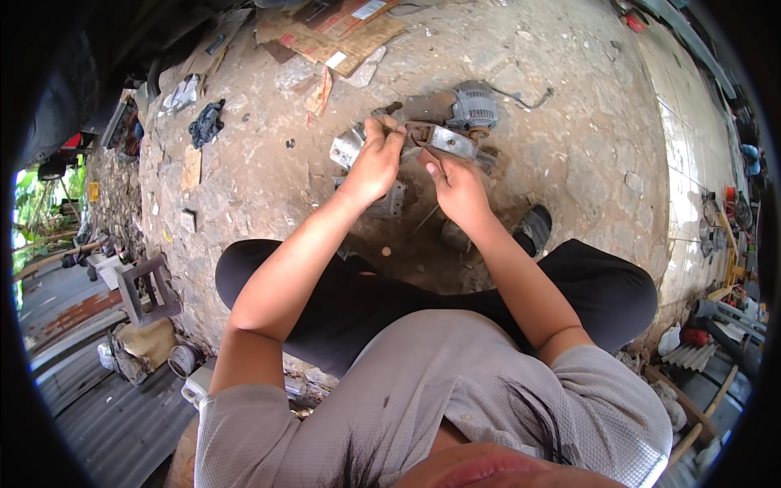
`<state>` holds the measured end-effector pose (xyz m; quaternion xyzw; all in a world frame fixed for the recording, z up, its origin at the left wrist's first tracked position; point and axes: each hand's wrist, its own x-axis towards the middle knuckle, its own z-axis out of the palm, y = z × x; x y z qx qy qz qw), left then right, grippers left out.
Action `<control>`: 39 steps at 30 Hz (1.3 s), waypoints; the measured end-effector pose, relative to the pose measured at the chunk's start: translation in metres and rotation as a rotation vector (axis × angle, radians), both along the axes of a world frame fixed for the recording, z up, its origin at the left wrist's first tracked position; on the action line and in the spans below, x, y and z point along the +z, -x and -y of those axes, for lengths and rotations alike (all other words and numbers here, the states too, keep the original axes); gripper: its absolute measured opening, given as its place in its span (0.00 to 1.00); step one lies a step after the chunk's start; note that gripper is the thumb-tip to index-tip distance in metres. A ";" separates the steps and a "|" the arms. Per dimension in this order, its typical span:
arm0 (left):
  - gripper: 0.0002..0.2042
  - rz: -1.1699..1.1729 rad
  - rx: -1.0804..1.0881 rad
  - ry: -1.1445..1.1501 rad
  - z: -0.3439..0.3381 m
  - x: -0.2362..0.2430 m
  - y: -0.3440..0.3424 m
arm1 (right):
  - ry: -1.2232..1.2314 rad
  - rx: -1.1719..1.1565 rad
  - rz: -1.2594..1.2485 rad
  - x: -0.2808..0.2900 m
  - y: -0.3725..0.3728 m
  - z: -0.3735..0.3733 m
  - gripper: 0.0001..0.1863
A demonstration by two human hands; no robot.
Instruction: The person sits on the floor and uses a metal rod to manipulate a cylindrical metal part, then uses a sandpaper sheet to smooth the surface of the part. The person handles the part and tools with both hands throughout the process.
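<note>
In front of my folded legs, my right hand [460, 193] grips a rusty metal bracket [454, 143] with a shiny bare face, thumb along its near edge. My left hand [377, 159] is closed just left of the bracket, fingertips pinched at its end; what they hold is too small to make out. Beside the left hand is a shiny metal plate with holes [347, 147]. Below that hand, a grey metal block [387, 201] rests on the ground, partly hidden by my wrist. A grey ribbed motor housing [475, 106] lies just beyond the bracket.
A dark cord [529, 102] trails right from the motor. Flattened cardboard [346, 39] lies at the far side, a black crumpled cloth [207, 124] farther left. A sandalled foot [534, 229] is near my right knee. Corrugated sheets [122, 415] and a grey frame [150, 290] are at left.
</note>
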<state>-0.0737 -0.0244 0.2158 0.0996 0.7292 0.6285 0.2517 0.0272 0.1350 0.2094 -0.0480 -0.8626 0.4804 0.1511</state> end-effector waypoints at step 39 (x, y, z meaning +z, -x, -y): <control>0.16 -0.056 0.006 0.030 0.000 -0.001 -0.001 | -0.028 0.037 0.100 -0.022 0.000 -0.003 0.18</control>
